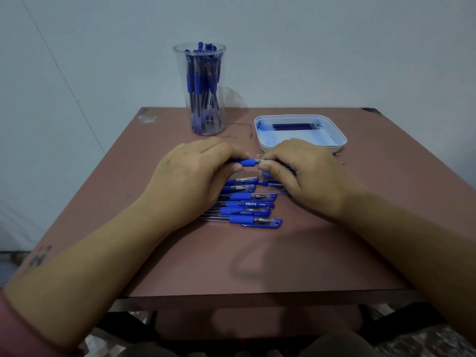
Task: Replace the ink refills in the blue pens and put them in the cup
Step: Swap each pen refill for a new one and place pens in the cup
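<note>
Near centre of frame, holding a blue pen (246, 162) level above the brown table (257, 266) with both hands: left hand (190, 176) with fingers curled round the barrel beside the blue grip, right hand (306, 176) with thumb and forefinger pinched on the metal tip end. Just below, lying in a tight row on the tabletop and partly hidden by the hands, more capped pens (251, 204). At upper centre, standing upright near the far edge, a clear cup (181, 73) crowded with blue pens; to its right, a white tray (298, 116) with dark refills (293, 126) along its far side
</note>
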